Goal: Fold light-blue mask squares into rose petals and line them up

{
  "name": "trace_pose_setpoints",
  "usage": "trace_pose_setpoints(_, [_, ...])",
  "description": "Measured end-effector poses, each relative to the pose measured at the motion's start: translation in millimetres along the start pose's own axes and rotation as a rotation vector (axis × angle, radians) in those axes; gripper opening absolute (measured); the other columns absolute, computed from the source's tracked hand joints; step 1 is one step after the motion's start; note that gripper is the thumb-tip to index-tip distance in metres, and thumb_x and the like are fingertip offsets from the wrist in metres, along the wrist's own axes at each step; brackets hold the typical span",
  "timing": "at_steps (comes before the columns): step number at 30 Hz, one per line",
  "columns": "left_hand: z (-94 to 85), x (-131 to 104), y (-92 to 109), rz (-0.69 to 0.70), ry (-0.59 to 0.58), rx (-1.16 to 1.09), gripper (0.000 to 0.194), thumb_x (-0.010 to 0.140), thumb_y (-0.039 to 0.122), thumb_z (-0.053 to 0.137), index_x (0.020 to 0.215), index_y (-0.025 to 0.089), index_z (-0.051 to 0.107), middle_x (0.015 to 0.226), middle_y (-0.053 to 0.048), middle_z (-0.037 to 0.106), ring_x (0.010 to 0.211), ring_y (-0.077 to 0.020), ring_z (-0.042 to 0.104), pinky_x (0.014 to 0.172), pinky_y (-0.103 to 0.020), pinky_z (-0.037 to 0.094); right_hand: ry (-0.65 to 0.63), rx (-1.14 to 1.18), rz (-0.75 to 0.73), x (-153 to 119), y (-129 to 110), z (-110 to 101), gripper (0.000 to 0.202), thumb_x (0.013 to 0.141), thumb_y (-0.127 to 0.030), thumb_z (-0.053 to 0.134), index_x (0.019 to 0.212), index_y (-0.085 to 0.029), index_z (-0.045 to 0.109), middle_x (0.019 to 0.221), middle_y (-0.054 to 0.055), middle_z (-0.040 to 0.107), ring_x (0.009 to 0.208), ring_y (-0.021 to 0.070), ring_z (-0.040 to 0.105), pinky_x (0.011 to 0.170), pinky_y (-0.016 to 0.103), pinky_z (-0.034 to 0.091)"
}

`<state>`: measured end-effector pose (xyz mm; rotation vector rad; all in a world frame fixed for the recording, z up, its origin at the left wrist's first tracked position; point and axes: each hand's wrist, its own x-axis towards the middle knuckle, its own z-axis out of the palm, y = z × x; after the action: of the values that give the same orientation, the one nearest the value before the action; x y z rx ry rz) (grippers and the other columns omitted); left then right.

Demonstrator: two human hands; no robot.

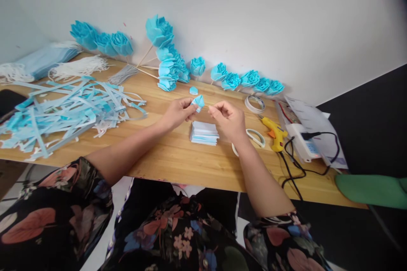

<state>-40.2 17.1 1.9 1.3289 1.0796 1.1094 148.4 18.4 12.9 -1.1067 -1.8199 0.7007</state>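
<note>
My left hand (pixel 178 113) pinches a small folded light-blue fabric piece (pixel 199 101) between thumb and fingertips, above the wooden table. Just to the right, my right hand (pixel 229 119) has its thumb and index finger pressed together. Whatever is in that pinch is too small to make out. Another little blue piece (pixel 193 90) lies on the wood behind the left fingertips. Below the hands sits a neat stack of white and light-blue fabric rectangles (pixel 204 132).
Blue fabric flowers (pixel 159 30) on sticks line the wall. Cut strips (pixel 73 112) heap at left, near white cords (pixel 78 67) and grey wires (pixel 123 73). At right are tape rolls (pixel 255 104), a yellow glue gun (pixel 275 133), a power strip (pixel 302 142) and black cables.
</note>
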Motion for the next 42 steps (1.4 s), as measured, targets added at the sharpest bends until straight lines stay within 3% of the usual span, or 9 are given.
trace_pose_setpoints(6, [-4.6,-0.7,5.7,0.087,-0.004,0.179,0.023,0.081,0.034,0.061,0.069,0.015,0.059,0.057,0.005,0.041,0.053,-0.0070,0.033,0.051,-0.022,0.025,-0.004,-0.207,-0.131,0.1,5.0,0.0,0.021,0.086,-0.038,0.066,0.074,-0.021,0.062,0.070,-0.002,0.066,0.063,0.0123,0.059,0.064,0.027,0.048])
trace_pose_setpoints(11, [-8.9,1.4,3.2,0.084,-0.100,0.341,0.023,0.079,0.032,0.063,0.065,0.014,0.059,0.057,0.004,0.045,0.055,-0.0081,0.037,0.054,-0.024,0.025,0.017,-0.036,-0.117,3.0,9.1,2.5,0.015,0.083,-0.034,0.068,0.092,-0.024,0.063,0.099,0.002,0.072,0.092,0.0179,0.068,0.077,0.032,0.056])
trace_pose_setpoints(14, [-9.6,2.0,0.6,0.099,-0.161,0.386,0.022,0.079,0.033,0.064,0.068,0.014,0.062,0.059,0.003,0.050,0.057,-0.0092,0.041,0.055,-0.024,0.027,-0.018,0.056,-0.036,2.6,13.9,6.4,0.028,0.079,-0.031,0.071,0.103,-0.026,0.058,0.098,0.000,0.072,0.086,0.0162,0.069,0.075,0.032,0.056])
trace_pose_setpoints(19, [-9.0,2.5,2.4,0.080,-0.077,0.212,0.025,0.082,0.037,0.062,0.071,0.014,0.061,0.065,0.001,0.057,0.061,-0.0101,0.048,0.059,-0.024,0.035,-0.024,0.192,0.023,0.7,16.3,12.9,0.036,0.082,-0.032,0.069,0.113,-0.027,0.052,0.080,-0.004,0.067,0.069,0.0116,0.063,0.065,0.027,0.050])
trace_pose_setpoints(24, [-7.7,0.3,5.6,0.020,-0.137,0.093,0.028,0.081,0.041,0.065,0.080,0.013,0.068,0.073,-0.003,0.067,0.068,-0.0122,0.058,0.066,-0.024,0.044,-0.031,0.256,0.038,1.9,14.6,14.1,0.042,0.082,-0.036,0.070,0.118,-0.028,0.049,0.078,-0.005,0.065,0.070,0.0118,0.062,0.064,0.026,0.048])
trace_pose_setpoints(28, [-8.2,0.0,4.1,0.010,-0.070,0.130,0.024,0.080,0.036,0.065,0.073,0.013,0.068,0.069,-0.004,0.068,0.064,-0.0113,0.057,0.064,-0.024,0.044,0.031,0.160,-0.015,2.3,12.7,10.4,0.035,0.084,-0.035,0.068,0.115,-0.028,0.053,0.085,-0.002,0.068,0.078,0.0132,0.064,0.067,0.027,0.050])
trace_pose_setpoints(31, [-8.7,0.4,3.7,0.001,-0.015,0.187,0.023,0.080,0.033,0.063,0.069,0.013,0.067,0.066,-0.003,0.066,0.060,-0.0101,0.055,0.060,-0.023,0.041,0.111,0.004,-0.088,0.3,7.6,6.4,0.018,0.089,-0.036,0.062,0.103,-0.026,0.061,0.087,-0.001,0.069,0.077,0.0134,0.063,0.068,0.028,0.049])
trace_pose_setpoints(37, [-7.8,0.5,1.2,0.041,0.006,0.253,0.024,0.081,0.032,0.061,0.067,0.013,0.067,0.060,0.000,0.061,0.056,-0.0095,0.049,0.055,-0.022,0.035,-0.008,-0.323,-0.292,-4.2,0.1,5.8,0.012,0.089,-0.025,0.059,0.078,-0.022,0.063,0.073,0.000,0.065,0.071,0.0154,0.059,0.069,0.031,0.045])
trace_pose_setpoints(42, [-7.4,0.7,-1.0,0.079,-0.009,0.275,0.026,0.080,0.034,0.061,0.065,0.013,0.065,0.057,0.001,0.055,0.054,-0.0087,0.042,0.053,-0.024,0.029,-0.037,-0.478,-0.299,-4.3,1.9,7.1,0.014,0.088,-0.026,0.059,0.075,-0.023,0.061,0.072,0.001,0.065,0.071,0.0174,0.057,0.069,0.032,0.041])
